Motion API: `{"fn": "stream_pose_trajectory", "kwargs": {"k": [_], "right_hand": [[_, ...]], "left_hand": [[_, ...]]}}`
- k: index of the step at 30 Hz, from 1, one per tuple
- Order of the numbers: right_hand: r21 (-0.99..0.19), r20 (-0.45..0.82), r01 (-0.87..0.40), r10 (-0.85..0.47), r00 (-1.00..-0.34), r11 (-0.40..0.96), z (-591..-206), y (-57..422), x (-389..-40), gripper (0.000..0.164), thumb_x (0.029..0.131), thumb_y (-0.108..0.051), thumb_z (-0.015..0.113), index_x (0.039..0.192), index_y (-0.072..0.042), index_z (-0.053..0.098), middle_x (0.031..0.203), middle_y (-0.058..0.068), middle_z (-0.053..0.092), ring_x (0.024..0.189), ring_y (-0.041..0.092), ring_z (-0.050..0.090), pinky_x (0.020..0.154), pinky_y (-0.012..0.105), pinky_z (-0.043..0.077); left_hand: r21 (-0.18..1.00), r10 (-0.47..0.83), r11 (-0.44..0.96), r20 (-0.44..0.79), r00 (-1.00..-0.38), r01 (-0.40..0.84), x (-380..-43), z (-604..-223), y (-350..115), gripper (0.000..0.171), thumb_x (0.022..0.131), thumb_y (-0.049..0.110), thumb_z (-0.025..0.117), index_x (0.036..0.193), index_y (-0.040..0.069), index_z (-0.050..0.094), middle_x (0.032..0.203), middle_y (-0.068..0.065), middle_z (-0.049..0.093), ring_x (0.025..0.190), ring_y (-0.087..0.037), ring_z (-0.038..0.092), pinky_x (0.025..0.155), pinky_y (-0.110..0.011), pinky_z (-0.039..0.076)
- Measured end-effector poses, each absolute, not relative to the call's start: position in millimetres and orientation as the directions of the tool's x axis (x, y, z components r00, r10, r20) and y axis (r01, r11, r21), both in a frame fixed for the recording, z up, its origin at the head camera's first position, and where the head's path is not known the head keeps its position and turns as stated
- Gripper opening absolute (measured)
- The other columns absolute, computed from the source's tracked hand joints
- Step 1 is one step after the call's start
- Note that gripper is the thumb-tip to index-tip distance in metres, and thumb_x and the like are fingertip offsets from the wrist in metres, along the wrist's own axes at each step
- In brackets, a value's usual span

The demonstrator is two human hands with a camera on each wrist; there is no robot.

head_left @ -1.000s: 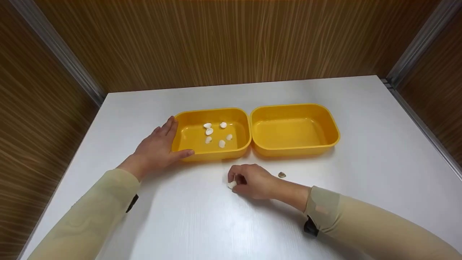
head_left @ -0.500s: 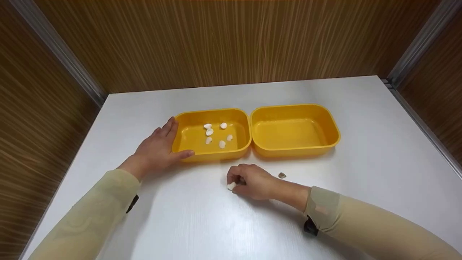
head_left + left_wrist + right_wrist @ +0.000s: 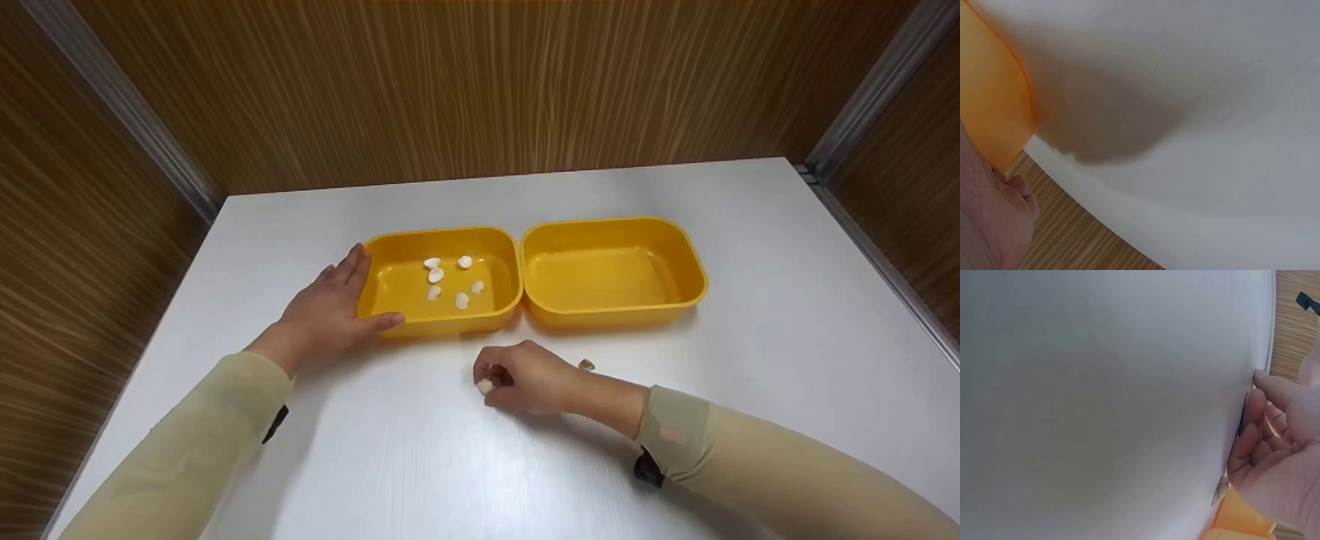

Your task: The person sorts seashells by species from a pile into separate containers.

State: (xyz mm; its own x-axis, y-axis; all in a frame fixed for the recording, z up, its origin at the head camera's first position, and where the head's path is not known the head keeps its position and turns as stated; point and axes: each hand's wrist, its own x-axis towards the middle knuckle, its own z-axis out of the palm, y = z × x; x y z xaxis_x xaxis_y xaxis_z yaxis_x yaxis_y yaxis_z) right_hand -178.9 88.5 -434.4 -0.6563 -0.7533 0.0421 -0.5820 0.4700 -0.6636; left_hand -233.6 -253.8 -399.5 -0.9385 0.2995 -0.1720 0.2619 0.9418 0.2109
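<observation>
My left hand [image 3: 322, 311] rests against the left end of a yellow plastic bin [image 3: 442, 324], its fingers along the outer side and its thumb over the front rim. Several small white seashells [image 3: 436, 275] lie scattered on that bin's floor. On the table in front of the bins, my right hand [image 3: 534, 379] pinches another white seashell [image 3: 485, 387] between thumb and fingertips, close over the surface. A small brownish seashell [image 3: 586, 365] lies just behind the right wrist. The right wrist view shows this brownish shell [image 3: 1220, 489] beyond the curled fingers; the pinched one is hidden there.
A second yellow bin [image 3: 615, 315] stands side by side with the first, on its right, with a bare floor. The white table [image 3: 420, 465] ends at wood-grain panels [image 3: 480, 90] at the back and sides.
The white seashell has turned slightly in my right fingertips, and the right hand has barely shifted. My left hand stays in place on the bin.
</observation>
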Motion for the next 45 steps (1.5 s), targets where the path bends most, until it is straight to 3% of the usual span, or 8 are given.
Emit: {"fn": "stream_pose_trajectory", "kwargs": {"k": [6,17,23,28,34,39,45], "right_hand": [[-0.641,0.007,-0.587,-0.762,-0.648,0.494,-427.6,87.9,-179.4,0.018,0.092,-0.002,0.077,0.108,-0.008,0.074,0.079,-0.007,0.062,0.074,0.007,0.053,0.074,0.025,0.049],[-0.554,-0.032,-0.631,-0.771,-0.636,0.543,-417.1,84.2,-182.1,0.012,0.090,-0.004,0.076,0.101,-0.010,0.074,0.078,-0.008,0.062,0.071,0.007,0.053,0.069,0.026,0.048],[-0.608,0.004,-0.633,-0.795,-0.607,0.480,-408.9,85.1,-189.3,0.013,0.092,-0.004,0.079,0.104,-0.007,0.075,0.086,-0.003,0.069,0.076,0.008,0.061,0.074,0.025,0.055],[-0.660,0.055,-0.620,-0.796,-0.603,0.424,-391.6,85.4,-196.5,0.018,0.093,-0.003,0.080,0.110,-0.002,0.075,0.095,0.002,0.073,0.085,0.012,0.068,0.079,0.032,0.061],[-0.713,0.121,-0.572,-0.732,-0.671,0.406,-367.1,84.6,-209.1,0.019,0.094,-0.008,0.082,0.112,-0.005,0.075,0.100,0.000,0.073,0.094,0.016,0.068,0.083,0.039,0.060],[-0.741,0.196,-0.555,-0.668,-0.718,0.379,-352.6,83.2,-223.3,0.020,0.093,-0.008,0.082,0.111,-0.004,0.076,0.103,0.003,0.073,0.097,0.026,0.067,0.084,0.037,0.056],[-0.761,0.204,-0.511,-0.600,-0.773,0.399,-338.3,79.7,-239.9,0.022,0.094,-0.011,0.083,0.115,-0.006,0.076,0.106,0.003,0.073,0.100,0.021,0.064,0.083,0.034,0.052]], "left_hand": [[0.206,0.288,0.946,-0.190,-0.939,0.249,-234.1,-400.0,-254.4,0.128,0.088,0.094,0.037,0.169,0.003,-0.004,0.178,-0.014,-0.008,0.161,-0.045,0.013,0.130,-0.057,0.013],[0.221,0.278,0.947,-0.192,-0.941,0.235,-234.2,-400.7,-255.9,0.128,0.088,0.094,0.038,0.169,0.005,-0.005,0.178,-0.013,-0.009,0.160,-0.046,0.013,0.129,-0.057,0.013],[0.217,0.284,0.945,-0.182,-0.941,0.244,-234.2,-400.7,-256.7,0.127,0.088,0.093,0.038,0.169,0.004,-0.004,0.178,-0.013,-0.008,0.161,-0.045,0.014,0.130,-0.056,0.014],[0.223,0.281,0.945,-0.182,-0.942,0.239,-235.8,-400.3,-256.9,0.127,0.088,0.093,0.039,0.169,0.005,-0.004,0.178,-0.013,-0.007,0.159,-0.050,0.016,0.128,-0.060,0.017],[0.222,0.266,0.950,-0.200,-0.943,0.221,-237.8,-401.1,-255.6,0.128,0.087,0.095,0.039,0.170,0.008,-0.005,0.178,-0.011,-0.009,0.159,-0.048,0.015,0.128,-0.060,0.017],[0.223,0.274,0.948,-0.196,-0.942,0.229,-237.6,-401.7,-254.9,0.128,0.087,0.094,0.038,0.170,0.006,-0.004,0.178,-0.012,-0.008,0.160,-0.047,0.015,0.128,-0.060,0.017],[0.228,0.280,0.945,-0.196,-0.940,0.233,-238.0,-402.8,-255.4,0.128,0.087,0.095,0.038,0.170,0.007,-0.004,0.178,-0.010,-0.009,0.160,-0.047,0.015,0.128,-0.060,0.018]]}}
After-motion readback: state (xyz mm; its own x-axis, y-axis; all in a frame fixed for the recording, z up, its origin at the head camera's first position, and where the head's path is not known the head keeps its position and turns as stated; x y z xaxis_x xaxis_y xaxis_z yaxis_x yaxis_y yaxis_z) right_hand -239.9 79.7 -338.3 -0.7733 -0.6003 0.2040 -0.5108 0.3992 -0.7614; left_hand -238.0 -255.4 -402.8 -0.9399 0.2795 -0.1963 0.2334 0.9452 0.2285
